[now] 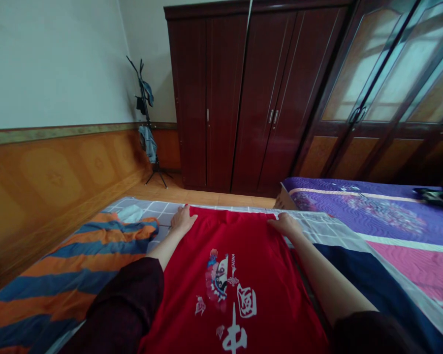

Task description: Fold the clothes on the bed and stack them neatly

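Note:
A red T-shirt (266,255) lies spread out in front of me, its printed side up, with white characters, a colourful mask figure and the word CHINA. My left hand (183,221) grips its far left corner, thumb on top and the other fingers partly hidden at the edge. At the far right corner, my right hand (286,226) holds the cloth in the same way. The shirt's far edge runs nearly straight between both hands. Its near end passes out of view at the bottom.
An orange and blue striped cloth (92,263) lies left on the grey checked bedsheet (313,221). Dark blue fabric (358,270) is at the right, near a bed with a purple cover (354,206). Behind stand a coat rack (143,98) and a dark red wardrobe (221,98).

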Tool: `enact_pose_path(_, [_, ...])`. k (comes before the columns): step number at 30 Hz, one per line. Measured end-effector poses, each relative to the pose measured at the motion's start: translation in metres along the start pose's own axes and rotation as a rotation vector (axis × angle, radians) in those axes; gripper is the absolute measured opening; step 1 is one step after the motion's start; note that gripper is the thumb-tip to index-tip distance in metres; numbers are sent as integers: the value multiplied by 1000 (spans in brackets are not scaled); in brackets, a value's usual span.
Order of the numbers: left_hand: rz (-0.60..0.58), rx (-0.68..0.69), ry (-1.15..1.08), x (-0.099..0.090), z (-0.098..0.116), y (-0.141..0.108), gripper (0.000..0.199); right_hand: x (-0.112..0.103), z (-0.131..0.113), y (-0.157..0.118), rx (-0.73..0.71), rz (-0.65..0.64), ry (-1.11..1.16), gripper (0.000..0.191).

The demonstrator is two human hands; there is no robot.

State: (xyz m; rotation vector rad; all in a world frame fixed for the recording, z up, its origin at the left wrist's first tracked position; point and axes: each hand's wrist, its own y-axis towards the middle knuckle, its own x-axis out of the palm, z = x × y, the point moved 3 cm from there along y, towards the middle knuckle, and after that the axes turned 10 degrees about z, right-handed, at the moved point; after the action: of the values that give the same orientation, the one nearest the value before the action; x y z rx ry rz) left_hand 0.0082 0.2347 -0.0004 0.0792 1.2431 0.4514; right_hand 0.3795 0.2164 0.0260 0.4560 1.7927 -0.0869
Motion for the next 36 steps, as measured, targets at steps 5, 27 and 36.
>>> enact_pose_path(5, [70,-13,23,13,0,16,23,18,-1,15,114,71,20,36])
enact_pose_path(27, [285,-101,-112,8,-27,33,18,28,4,16,285,231,209,32])
enact_pose_path(36, [262,-108,-102,11,-42,35,19,31,8,20,262,246,250,32])
